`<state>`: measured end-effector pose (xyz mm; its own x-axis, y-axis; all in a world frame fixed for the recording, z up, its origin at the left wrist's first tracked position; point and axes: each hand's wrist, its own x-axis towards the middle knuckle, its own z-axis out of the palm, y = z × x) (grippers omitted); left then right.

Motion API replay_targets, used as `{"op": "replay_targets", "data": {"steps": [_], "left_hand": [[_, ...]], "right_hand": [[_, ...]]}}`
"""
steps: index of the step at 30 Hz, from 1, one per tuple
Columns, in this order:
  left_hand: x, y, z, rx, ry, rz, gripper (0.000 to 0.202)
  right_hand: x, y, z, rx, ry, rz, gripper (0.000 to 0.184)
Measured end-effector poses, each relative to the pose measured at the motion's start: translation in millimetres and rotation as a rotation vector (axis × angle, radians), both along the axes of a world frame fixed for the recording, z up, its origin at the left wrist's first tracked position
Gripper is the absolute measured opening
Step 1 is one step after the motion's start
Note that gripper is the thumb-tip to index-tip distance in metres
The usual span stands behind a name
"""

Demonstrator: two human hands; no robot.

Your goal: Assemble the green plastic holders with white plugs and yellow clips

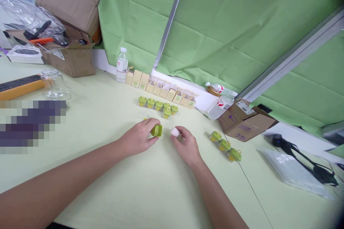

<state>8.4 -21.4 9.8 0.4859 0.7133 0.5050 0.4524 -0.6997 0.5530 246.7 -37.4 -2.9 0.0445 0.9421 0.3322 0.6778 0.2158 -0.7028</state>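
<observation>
My left hand [141,134] pinches a small green lid [157,131], its hollow inside turned to the right. A short gap away, my right hand [186,146] grips a small white block [175,132] between thumb and fingers. I cannot make out what the block is made of. Just behind my left hand a clear container [147,115] with a bit of yellow stands on the table, partly hidden. Several small clear containers with green lids [159,105] stand in a row farther back. To the right, 3 more green-lidded containers [224,145] form a slanted line.
A row of small beige boxes [158,88] lines the table's back edge beside an upright water bottle [122,65]. Cardboard boxes [243,120] stand at right and left. A glass jar [53,84] and power strip [23,86] lie left; a plastic bag [292,171] lies right.
</observation>
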Motion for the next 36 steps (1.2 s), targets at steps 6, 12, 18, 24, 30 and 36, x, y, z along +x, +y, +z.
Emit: {"op": "replay_targets", "data": {"steps": [6, 12, 18, 24, 30, 36], "left_hand": [[0, 0, 3.6, 0.098, 0.044, 0.01, 0.033], [0, 2, 4.1, 0.115, 0.056, 0.012, 0.034], [0, 0, 5.7, 0.044, -0.008, -0.043, 0.037], [1, -2, 6.8, 0.035, -0.051, -0.083, 0.042], [2, -5, 7.8, 0.054, -0.063, -0.115, 0.044], [1, -6, 9.1, 0.075, -0.049, -0.123, 0.048]], "right_hand": [[-12, -5, 3.7, -0.02, 0.186, 0.061, 0.035], [-21, -12, 12.1, -0.058, 0.294, 0.097, 0.036], [-28, -16, 23.2, -0.185, 0.471, 0.115, 0.042], [-34, -22, 34.4, -0.353, 0.675, 0.179, 0.035], [-35, -22, 31.3, -0.414, 0.747, 0.274, 0.034], [-35, -22, 33.7, -0.398, 0.746, 0.285, 0.037]]}}
